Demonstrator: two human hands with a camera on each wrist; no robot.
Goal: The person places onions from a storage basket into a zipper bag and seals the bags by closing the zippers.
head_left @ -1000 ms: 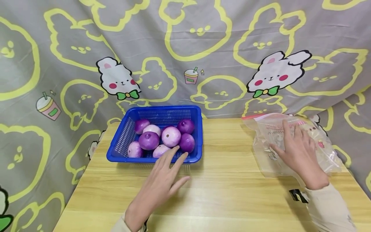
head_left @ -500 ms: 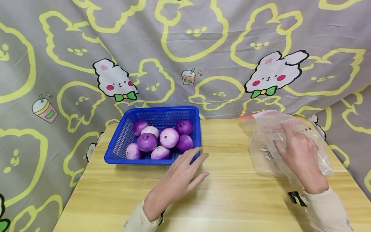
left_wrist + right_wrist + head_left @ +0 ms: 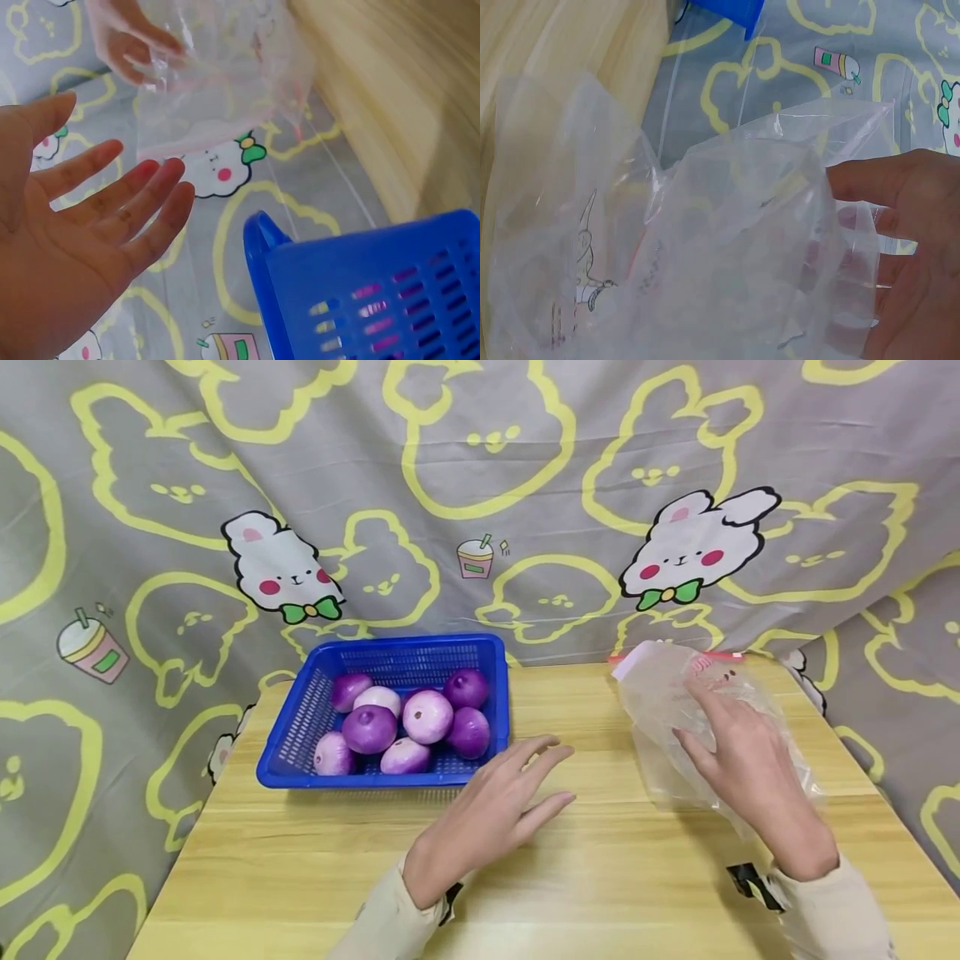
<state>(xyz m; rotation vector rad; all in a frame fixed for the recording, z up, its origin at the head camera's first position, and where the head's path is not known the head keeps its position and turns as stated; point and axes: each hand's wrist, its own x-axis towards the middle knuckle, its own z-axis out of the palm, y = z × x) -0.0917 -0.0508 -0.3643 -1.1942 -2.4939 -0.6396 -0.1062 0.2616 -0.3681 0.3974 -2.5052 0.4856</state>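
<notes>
My left hand (image 3: pixel 495 814) hovers over the table by the basket's near right corner, fingers spread and holding nothing; its palm (image 3: pixel 67 232) shows in the left wrist view. Several red onions (image 3: pixel 370 729), some deep purple and some paler, lie in a blue plastic basket (image 3: pixel 322 777). At the right, my right hand (image 3: pixel 757 768) holds a clear zip bag (image 3: pixel 660 735) between thumb and fingers. In the right wrist view the thumb (image 3: pixel 870 180) is at the edge of the bag (image 3: pixel 735 255), with the other fingers seen partly through the film.
The wooden table (image 3: pixel 600 893) carries the basket at left and the bag at right. A grey curtain (image 3: pixel 525 460) with yellow outlines and printed rabbits hangs right behind the table and along its sides.
My left hand has moved right, from the basket's front rim to beside its corner. My right hand has shifted left with the bag, whose right side has drawn in. The onions stay put.
</notes>
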